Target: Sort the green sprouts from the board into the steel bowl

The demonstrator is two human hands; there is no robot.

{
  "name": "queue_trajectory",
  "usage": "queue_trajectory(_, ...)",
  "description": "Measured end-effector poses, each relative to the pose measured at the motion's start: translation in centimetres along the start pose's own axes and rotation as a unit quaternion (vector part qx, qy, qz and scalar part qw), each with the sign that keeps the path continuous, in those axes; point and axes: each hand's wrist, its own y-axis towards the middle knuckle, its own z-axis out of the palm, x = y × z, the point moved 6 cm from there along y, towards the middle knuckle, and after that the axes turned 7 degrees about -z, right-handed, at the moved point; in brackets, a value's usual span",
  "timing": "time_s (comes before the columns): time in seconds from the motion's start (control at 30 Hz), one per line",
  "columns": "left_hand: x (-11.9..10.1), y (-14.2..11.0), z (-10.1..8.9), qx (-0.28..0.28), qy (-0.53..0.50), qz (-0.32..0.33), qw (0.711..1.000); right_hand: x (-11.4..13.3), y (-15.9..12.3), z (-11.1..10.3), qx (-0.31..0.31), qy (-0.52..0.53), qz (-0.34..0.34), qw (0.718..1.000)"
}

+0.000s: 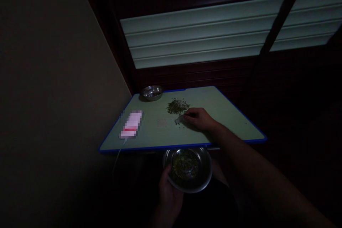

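My left hand (171, 192) is closed on the left rim of a shiny metal bowl (205, 176), thumb over the edge. Inside the bowl lie small green bits (185, 164); it sits just below the table's near edge. Over the tabletop, my right hand (200, 118) pinches a small pale, translucent piece (181, 118), whose kind I cannot make out in the dim light. A few dark bits lie by its tip. Just beyond the fingers spreads a loose pile of small greenish-brown bits, like seeds or husks (176, 106).
The light-topped table (219, 96) has a blue edge. A second metal bowl (151, 93) stands at its far left corner. Nearer on the left lies a blurred-out phone (132, 124), its white cable (117, 160) hanging over the front edge. Wall and dark wooden panels enclose the left and back.
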Motion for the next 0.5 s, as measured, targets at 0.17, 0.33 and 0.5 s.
queue_trajectory(0.17, -0.09, 0.03, -0.04, 0.012, -0.007, 0.013, 1.000, 0.15, -0.06, 0.11, 0.003, 0.022, 0.013, 1.000)
queue_trajectory(0.33, -0.09, -0.08, -0.01, 0.002, -0.003, 0.016, 1.000, 0.46, -0.18, 0.01, 0.010, 0.041, 0.021, 0.999)
queue_trajectory(0.5, -0.03, 0.02, -0.08, -0.003, 0.000, 0.016, 1.000, 0.35, -0.13, -0.19, 0.001, 0.033, 0.017, 0.999)
